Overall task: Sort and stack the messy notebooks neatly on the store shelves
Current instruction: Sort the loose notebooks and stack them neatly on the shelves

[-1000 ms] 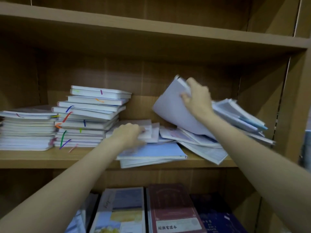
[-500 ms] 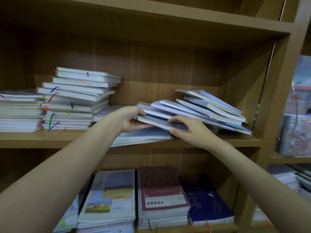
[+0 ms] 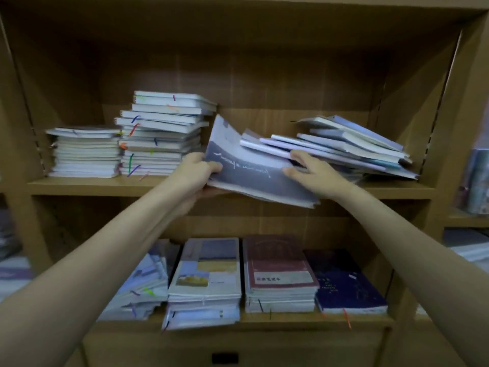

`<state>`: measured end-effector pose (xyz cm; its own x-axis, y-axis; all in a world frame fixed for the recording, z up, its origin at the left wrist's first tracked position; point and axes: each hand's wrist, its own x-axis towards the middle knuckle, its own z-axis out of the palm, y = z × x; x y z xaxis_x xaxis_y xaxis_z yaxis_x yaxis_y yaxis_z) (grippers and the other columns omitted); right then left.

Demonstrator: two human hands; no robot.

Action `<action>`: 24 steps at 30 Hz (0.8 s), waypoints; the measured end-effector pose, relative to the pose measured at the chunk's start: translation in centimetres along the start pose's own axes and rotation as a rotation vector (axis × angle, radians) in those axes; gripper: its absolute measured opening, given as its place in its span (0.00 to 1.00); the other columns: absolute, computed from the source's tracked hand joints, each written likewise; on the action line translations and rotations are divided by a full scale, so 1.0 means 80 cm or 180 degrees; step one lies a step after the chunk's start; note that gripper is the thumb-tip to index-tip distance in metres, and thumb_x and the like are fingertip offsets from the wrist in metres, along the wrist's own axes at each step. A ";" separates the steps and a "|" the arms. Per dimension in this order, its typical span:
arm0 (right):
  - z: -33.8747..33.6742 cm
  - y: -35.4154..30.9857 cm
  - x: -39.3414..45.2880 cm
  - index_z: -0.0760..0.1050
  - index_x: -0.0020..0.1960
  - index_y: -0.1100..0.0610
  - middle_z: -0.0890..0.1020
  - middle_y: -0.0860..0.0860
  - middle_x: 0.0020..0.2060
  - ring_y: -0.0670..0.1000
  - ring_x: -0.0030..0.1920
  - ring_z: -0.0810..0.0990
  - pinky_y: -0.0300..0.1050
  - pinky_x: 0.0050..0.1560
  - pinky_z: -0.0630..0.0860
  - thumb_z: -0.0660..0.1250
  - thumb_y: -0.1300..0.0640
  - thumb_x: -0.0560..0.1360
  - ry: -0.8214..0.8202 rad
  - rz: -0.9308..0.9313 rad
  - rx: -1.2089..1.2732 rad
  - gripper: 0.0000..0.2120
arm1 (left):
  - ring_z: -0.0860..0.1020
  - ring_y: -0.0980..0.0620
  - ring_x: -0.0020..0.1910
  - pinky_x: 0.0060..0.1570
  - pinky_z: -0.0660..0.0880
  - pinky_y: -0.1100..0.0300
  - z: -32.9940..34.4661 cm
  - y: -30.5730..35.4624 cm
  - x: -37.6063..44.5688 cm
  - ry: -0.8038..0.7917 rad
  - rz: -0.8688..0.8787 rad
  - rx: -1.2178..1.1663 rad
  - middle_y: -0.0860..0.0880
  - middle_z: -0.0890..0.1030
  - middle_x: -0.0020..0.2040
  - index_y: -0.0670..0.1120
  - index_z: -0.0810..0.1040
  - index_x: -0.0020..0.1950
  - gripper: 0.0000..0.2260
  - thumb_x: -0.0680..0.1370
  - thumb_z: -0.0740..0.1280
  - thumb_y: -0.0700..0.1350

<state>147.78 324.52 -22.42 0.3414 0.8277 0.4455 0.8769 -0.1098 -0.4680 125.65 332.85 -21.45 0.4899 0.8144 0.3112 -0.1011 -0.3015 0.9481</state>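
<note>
A thin stack of grey-blue notebooks (image 3: 246, 168) juts out over the front edge of the middle shelf (image 3: 105, 186), its far end tilted up. My left hand (image 3: 197, 173) grips its left edge, thumb on top and fingers underneath. My right hand (image 3: 312, 173) holds the right side of the stack, thumb on the cover, fingers reaching under a messy slanted pile of notebooks (image 3: 352, 147) that leans at the shelf's right end.
Two tidy stacks stand on the left of the middle shelf: a low white one (image 3: 84, 152) and a taller one with coloured tabs (image 3: 161, 133). The lower shelf holds several stacks, among them maroon (image 3: 277, 271) and navy (image 3: 346, 284). A side panel (image 3: 434, 123) bounds the right.
The camera has drawn back and shows more of the shelf unit. Both hands have pulled the grey-blue stack forward from under the slanted pile and tipped its far end up.
</note>
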 end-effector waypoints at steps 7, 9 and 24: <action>0.112 -0.005 -0.119 0.55 0.74 0.48 0.63 0.47 0.70 0.48 0.67 0.68 0.51 0.65 0.70 0.72 0.44 0.69 0.0413 0.0186 0.1503 0.41 | 0.80 0.58 0.41 0.33 0.78 0.64 -0.068 -0.119 -0.090 -0.0277 -0.0023 -0.0572 0.51 0.80 0.49 0.47 0.71 0.54 0.07 0.78 0.60 0.37; 0.144 0.009 -0.131 0.55 0.74 0.47 0.66 0.47 0.70 0.51 0.66 0.71 0.56 0.62 0.73 0.74 0.49 0.69 0.0130 0.0691 0.2083 0.41 | 0.81 0.61 0.42 0.34 0.77 0.68 -0.075 -0.159 -0.107 -0.0530 -0.0071 -0.0613 0.54 0.81 0.48 0.48 0.71 0.55 0.11 0.74 0.61 0.38; 0.262 0.122 -0.181 0.73 0.59 0.60 0.80 0.54 0.55 0.53 0.54 0.79 0.43 0.49 0.77 0.64 0.68 0.76 -0.0270 0.2205 0.2645 0.13 | 0.78 0.47 0.51 0.48 0.76 0.62 -0.015 -0.328 -0.057 -0.0979 -0.1175 0.0315 0.44 0.78 0.59 0.41 0.69 0.68 0.19 0.78 0.61 0.30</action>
<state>144.30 322.99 -49.42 0.6215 0.7682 -0.1537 -0.0116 -0.1872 -0.9823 125.02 337.63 -47.65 0.7120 0.6961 -0.0925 0.2031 -0.0780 0.9761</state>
